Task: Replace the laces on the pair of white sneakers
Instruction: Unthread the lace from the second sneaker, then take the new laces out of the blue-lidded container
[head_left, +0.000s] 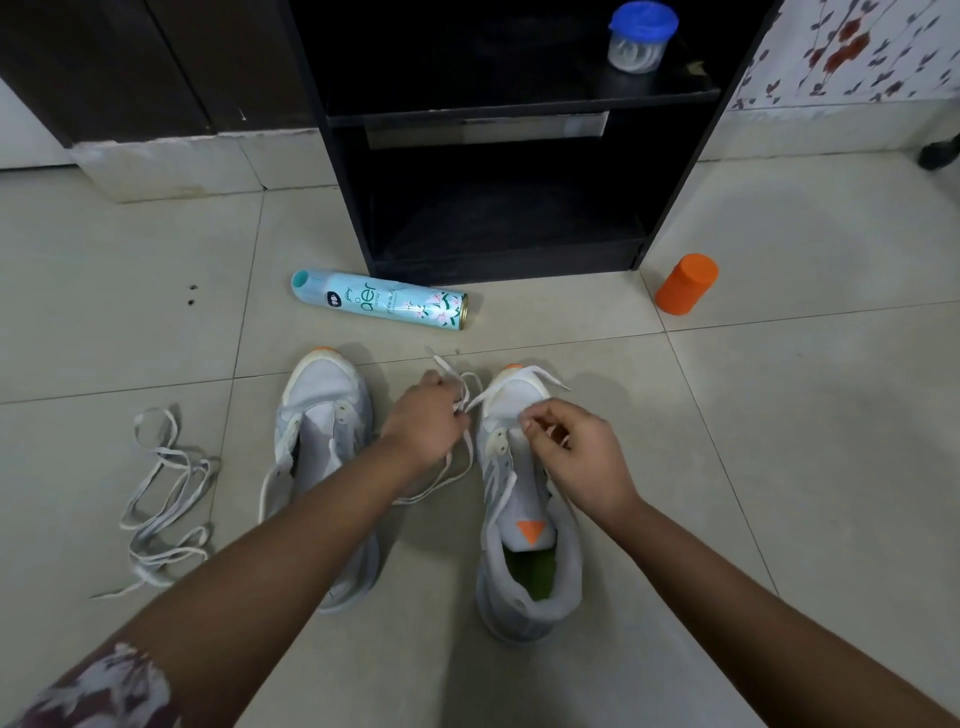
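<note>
Bare floor (779, 467) lies open to the right of the right sneaker (524, 519), with only an orange bottle (685, 285) standing well off near the cabinet (498, 156). Between the two sneakers the gap is crossed by a loose lace (447, 475) and the left hand (428, 421). Ahead, a spray can (382, 299) lies on its side just before the cabinet. Left of the left sneaker (322, 467), a tangled lace pile (163, 499) covers the tiles.

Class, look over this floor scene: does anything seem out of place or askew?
Yes. The spray can lies on its side on the tiles in front of the black shelf unit instead of standing upright. A loose lace sprawls in a tangle on the floor, left of the left sneaker.
</note>
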